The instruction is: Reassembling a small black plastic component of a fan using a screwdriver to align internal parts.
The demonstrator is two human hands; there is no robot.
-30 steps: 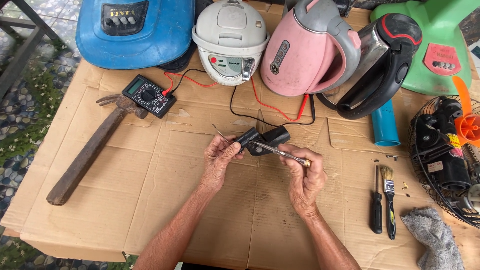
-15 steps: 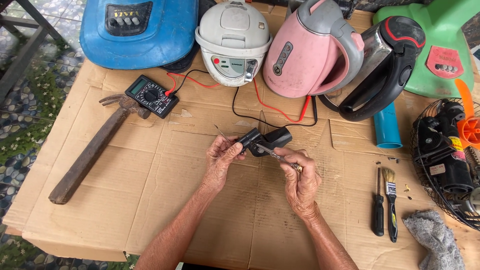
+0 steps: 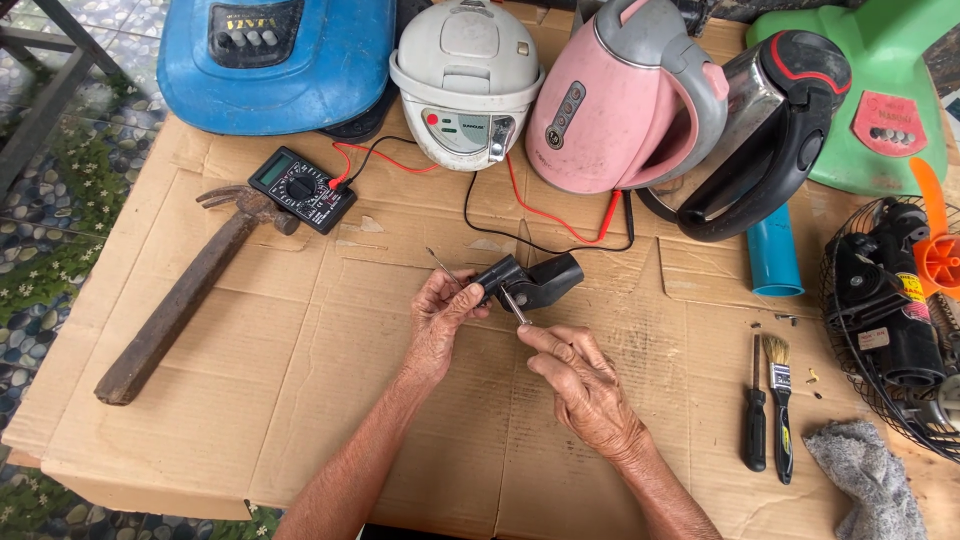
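My left hand (image 3: pixel 443 318) grips a small black plastic part (image 3: pixel 528 281) at its left end, just above the cardboard sheet (image 3: pixel 300 400). A thin metal pin sticks up from that hand's fingers. My right hand (image 3: pixel 585 388) holds a slim metal tool (image 3: pixel 513 305) whose tip meets the black part from below. A black multimeter (image 3: pixel 303 189) lies to the upper left, and its red and black leads (image 3: pixel 560 225) run across the cardboard behind the part.
A wooden-handled hammer (image 3: pixel 185 295) lies at left. Along the back stand a blue appliance (image 3: pixel 275 55), a white cooker (image 3: pixel 466 80), a pink kettle (image 3: pixel 625 100) and a steel kettle (image 3: pixel 765 130). A screwdriver (image 3: pixel 756 420), brush (image 3: pixel 779 400), grey rag (image 3: pixel 865 480) and fan (image 3: pixel 895 320) are at right.
My right hand has drawn back toward me and turned the metal tool from lying across the part to pointing up into it. My left hand keeps its hold.
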